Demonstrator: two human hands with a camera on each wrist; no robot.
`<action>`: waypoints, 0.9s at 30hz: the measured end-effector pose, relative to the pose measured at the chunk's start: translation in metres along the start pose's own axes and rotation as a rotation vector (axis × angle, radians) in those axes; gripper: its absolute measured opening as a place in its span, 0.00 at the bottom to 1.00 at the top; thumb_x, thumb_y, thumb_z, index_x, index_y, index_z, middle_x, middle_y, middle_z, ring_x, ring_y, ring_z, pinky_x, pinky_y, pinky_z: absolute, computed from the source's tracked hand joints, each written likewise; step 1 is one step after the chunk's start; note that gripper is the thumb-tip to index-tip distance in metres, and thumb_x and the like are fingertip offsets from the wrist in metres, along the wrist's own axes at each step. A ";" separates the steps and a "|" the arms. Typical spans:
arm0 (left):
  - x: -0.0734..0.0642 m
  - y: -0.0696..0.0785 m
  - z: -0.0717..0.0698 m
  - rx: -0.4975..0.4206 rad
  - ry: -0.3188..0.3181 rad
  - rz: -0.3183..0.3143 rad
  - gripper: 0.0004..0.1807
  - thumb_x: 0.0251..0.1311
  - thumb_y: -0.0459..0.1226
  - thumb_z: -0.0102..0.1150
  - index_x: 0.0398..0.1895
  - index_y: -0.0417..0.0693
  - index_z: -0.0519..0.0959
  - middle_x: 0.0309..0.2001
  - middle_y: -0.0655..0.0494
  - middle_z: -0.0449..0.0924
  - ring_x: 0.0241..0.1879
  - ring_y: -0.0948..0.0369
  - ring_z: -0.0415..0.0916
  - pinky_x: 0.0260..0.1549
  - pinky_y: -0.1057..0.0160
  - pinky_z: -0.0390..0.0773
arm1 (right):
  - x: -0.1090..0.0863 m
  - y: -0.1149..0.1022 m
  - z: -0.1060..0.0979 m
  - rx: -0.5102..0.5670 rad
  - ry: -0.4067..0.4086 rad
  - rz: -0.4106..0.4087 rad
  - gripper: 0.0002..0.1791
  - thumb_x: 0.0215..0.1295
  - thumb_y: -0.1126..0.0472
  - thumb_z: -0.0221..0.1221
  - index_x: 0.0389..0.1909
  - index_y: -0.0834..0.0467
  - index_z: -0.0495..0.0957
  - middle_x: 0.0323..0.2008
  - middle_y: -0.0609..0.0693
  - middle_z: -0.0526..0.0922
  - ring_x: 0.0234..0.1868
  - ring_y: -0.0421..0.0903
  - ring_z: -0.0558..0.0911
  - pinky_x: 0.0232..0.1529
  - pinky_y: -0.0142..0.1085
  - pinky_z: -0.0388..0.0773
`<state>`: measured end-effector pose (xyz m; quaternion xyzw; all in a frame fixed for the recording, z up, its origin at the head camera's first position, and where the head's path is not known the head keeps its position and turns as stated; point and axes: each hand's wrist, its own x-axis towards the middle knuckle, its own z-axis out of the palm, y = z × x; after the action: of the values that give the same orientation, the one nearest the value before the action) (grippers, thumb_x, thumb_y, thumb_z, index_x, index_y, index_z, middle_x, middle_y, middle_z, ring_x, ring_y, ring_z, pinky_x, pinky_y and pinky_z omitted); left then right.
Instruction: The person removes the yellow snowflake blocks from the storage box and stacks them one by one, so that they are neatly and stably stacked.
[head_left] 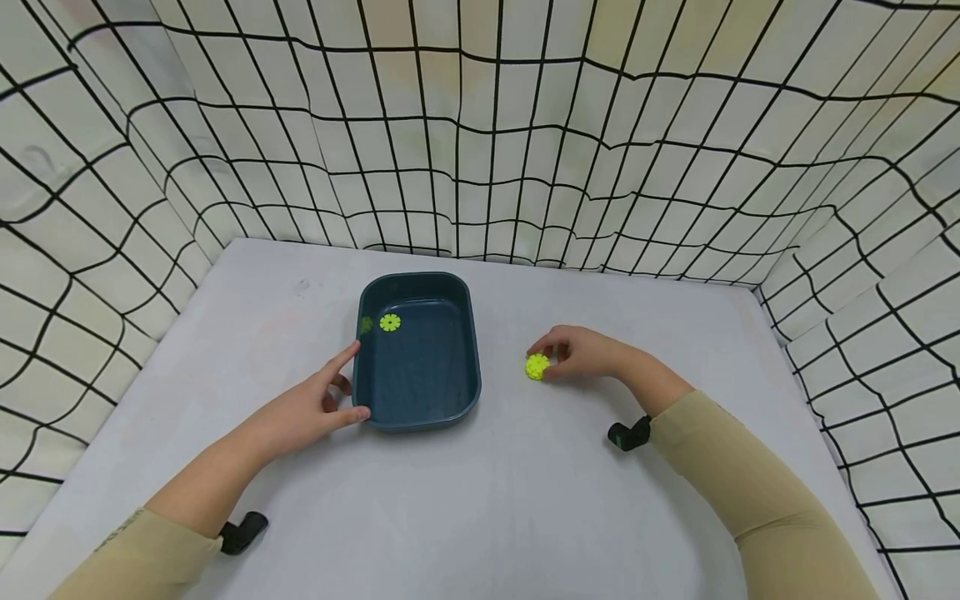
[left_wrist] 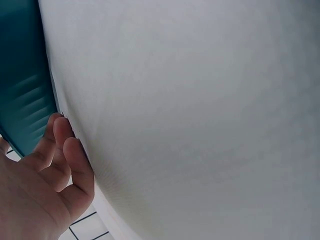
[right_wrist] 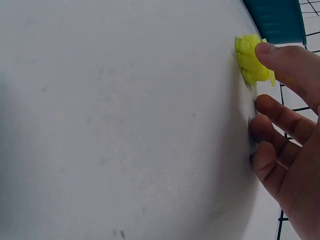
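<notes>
A dark teal rectangular tray sits on the white table. One flat yellow notched disc lies inside it near the far left, and its reflection shows on the tray wall. My left hand rests against the tray's left side, index finger and thumb spread along the rim, the other fingertips low at the table. Right of the tray, my right hand pinches a small stack of yellow notched discs. The thumb presses on the stack close over the table, while the other fingertips touch down near the surface.
Black netting over white walls encloses the table at the back and both sides. Black wrist cameras hang below the left wrist and the right wrist.
</notes>
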<state>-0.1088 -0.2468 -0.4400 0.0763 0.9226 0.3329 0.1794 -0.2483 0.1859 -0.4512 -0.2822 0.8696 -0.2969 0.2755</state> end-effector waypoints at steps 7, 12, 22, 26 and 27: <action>-0.001 0.000 -0.001 0.003 0.000 -0.003 0.57 0.58 0.62 0.62 0.80 0.66 0.35 0.55 0.44 0.72 0.34 0.59 0.73 0.31 0.59 0.72 | 0.001 0.001 0.000 0.003 0.007 -0.022 0.21 0.59 0.58 0.71 0.54 0.48 0.83 0.42 0.46 0.77 0.39 0.47 0.73 0.41 0.39 0.72; -0.001 0.000 -0.002 0.000 -0.002 -0.003 0.57 0.58 0.62 0.62 0.81 0.66 0.35 0.55 0.45 0.72 0.35 0.59 0.73 0.32 0.58 0.71 | 0.002 0.000 0.000 -0.009 0.004 -0.020 0.21 0.58 0.58 0.72 0.54 0.47 0.84 0.42 0.46 0.77 0.38 0.46 0.73 0.41 0.38 0.72; -0.001 0.002 -0.002 -0.006 -0.004 -0.008 0.57 0.59 0.61 0.63 0.81 0.65 0.35 0.55 0.44 0.72 0.35 0.59 0.73 0.32 0.58 0.72 | 0.003 0.000 0.000 -0.032 -0.003 -0.029 0.24 0.58 0.56 0.72 0.57 0.47 0.82 0.42 0.47 0.76 0.38 0.46 0.73 0.40 0.38 0.72; -0.001 0.002 -0.001 -0.011 -0.006 -0.010 0.57 0.59 0.60 0.63 0.80 0.66 0.35 0.56 0.44 0.71 0.35 0.59 0.73 0.32 0.58 0.72 | 0.003 -0.001 -0.002 -0.040 -0.011 -0.003 0.25 0.58 0.54 0.72 0.59 0.45 0.81 0.44 0.46 0.76 0.41 0.46 0.74 0.43 0.39 0.73; -0.001 0.002 -0.001 -0.011 -0.007 -0.011 0.57 0.59 0.60 0.63 0.80 0.66 0.35 0.56 0.44 0.71 0.35 0.59 0.73 0.32 0.58 0.72 | 0.003 -0.001 -0.004 -0.040 -0.011 0.008 0.25 0.58 0.54 0.71 0.59 0.44 0.81 0.45 0.46 0.77 0.41 0.46 0.74 0.43 0.39 0.73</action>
<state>-0.1085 -0.2463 -0.4378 0.0713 0.9204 0.3369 0.1850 -0.2521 0.1848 -0.4488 -0.2861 0.8749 -0.2768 0.2758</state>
